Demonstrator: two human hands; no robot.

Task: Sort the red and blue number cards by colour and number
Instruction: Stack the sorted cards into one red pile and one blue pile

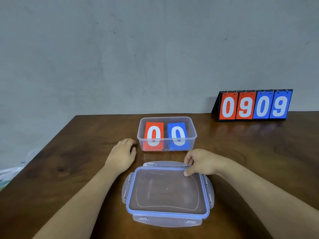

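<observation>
as the lid (167, 192) lies nearest, box (165, 139) sits behind.

- One clear box (193, 140) on one tabletop (69, 152).
- Two cards face up inside it (any underneath can't be counted): one red card (154, 135), one blue card (177, 135).
- One lid (167, 192).
- One scoreboard (217, 109) showing four number faces: two red, two blue.
- Two hands: left hand (122, 153), right hand (201, 163).
</observation>
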